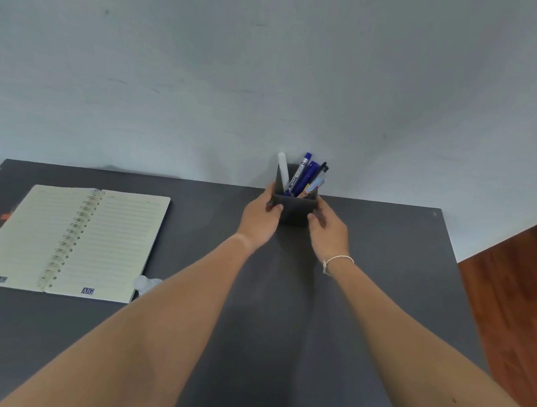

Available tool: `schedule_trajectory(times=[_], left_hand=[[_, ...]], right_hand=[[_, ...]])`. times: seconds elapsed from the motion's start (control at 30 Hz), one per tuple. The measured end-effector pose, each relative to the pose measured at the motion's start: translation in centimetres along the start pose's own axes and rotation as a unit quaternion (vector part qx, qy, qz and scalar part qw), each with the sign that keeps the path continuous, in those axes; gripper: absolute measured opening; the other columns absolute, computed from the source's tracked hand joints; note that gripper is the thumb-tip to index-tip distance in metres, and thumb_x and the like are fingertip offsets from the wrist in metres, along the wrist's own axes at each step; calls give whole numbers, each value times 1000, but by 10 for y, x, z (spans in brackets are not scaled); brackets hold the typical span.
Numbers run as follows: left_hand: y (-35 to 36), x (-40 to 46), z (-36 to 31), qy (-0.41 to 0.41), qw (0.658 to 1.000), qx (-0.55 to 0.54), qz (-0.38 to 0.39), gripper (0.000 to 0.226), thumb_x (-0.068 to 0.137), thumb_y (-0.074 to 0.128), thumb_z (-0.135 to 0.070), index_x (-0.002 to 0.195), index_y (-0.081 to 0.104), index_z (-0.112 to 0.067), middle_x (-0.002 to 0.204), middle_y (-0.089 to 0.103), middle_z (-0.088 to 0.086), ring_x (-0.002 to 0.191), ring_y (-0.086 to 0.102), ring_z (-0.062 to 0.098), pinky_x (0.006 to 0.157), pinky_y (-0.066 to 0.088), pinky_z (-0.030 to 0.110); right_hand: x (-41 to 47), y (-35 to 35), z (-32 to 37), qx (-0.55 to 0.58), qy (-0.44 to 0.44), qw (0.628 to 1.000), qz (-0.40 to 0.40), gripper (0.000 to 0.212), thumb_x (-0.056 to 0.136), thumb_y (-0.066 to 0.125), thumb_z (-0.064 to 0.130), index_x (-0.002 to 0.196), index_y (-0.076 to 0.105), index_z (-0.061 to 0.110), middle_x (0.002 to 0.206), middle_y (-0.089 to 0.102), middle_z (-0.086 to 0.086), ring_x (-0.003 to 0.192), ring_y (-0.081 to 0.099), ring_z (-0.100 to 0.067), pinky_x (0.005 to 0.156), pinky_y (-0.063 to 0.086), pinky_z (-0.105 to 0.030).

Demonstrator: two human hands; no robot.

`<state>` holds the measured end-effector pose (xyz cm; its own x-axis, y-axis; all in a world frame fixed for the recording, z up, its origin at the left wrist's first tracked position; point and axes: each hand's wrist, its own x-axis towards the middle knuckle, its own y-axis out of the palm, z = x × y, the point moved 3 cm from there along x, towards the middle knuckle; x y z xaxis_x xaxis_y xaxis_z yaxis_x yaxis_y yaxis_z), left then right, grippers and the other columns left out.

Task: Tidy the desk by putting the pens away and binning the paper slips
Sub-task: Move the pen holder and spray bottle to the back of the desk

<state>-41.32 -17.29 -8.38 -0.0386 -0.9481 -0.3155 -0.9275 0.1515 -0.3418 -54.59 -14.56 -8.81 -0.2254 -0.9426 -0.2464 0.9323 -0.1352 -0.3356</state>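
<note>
At desk far edge — both hands' fingers gripping pen holder; bare desktop around.

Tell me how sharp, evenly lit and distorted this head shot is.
Head view: soft, even light, no glare on the matte dark grey desk; faint shadows only. Wide-angle stretch makes both forearms balloon towards the bottom edge. The left hand and right hand at the dark square pen holder look fairly sharp; the open spiral-bound notebook has soft, unreadable ruled lines.
</note>
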Motion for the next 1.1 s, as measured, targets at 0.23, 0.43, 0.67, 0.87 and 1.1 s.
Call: schedule_trajectory(times=[0.23, 0.43, 0.67, 0.87, 1.1], left_hand=[[-10, -20, -5, -14, 1000, 5, -1, 56, 96, 42, -10, 147, 20, -17, 151, 36, 5, 137, 36, 19, 99, 26, 18], [-35, -55, -20, 15, 999, 32, -2, 51, 95, 44, -18, 144, 31, -17, 142, 47, 9, 130, 44, 19, 100, 33, 21], [-80, -99, -37, 75, 993, 81, -31, 42, 93, 43, -21, 134, 48, -20, 132, 57, 4, 118, 53, 16, 94, 38, 14], [-131, -124, -35, 99, 988, 103, -63, 38, 92, 43, -19, 129, 53, -21, 127, 59, 1, 102, 51, 9, 81, 36, 12], [-189, -140, 10, 76, 986, 112, -101, 37, 93, 42, -17, 128, 55, -18, 132, 57, 2, 116, 51, 13, 91, 31, 18]], right_hand=[[-20, -4, 6, 1, 2, 1000, 5, 48, 92, 48, 5, 139, 41, 17, 139, 53, -4, 128, 50, -20, 108, 37, -29], [-58, -5, 14, 16, 3, 1000, 12, 46, 92, 49, 6, 137, 44, 13, 141, 50, -5, 128, 49, -18, 101, 35, -21], [-110, 13, 17, -3, -1, 999, 50, 40, 91, 52, 10, 131, 51, 15, 134, 56, -5, 118, 54, -17, 89, 38, -18], [-149, 55, 20, -5, -4, 993, 119, 44, 88, 58, 13, 131, 50, 17, 135, 54, -2, 123, 51, -18, 87, 39, -20], [-176, 118, 27, -56, -33, 985, 158, 55, 81, 67, 18, 133, 48, 22, 138, 52, -1, 126, 49, -18, 100, 39, -26]])
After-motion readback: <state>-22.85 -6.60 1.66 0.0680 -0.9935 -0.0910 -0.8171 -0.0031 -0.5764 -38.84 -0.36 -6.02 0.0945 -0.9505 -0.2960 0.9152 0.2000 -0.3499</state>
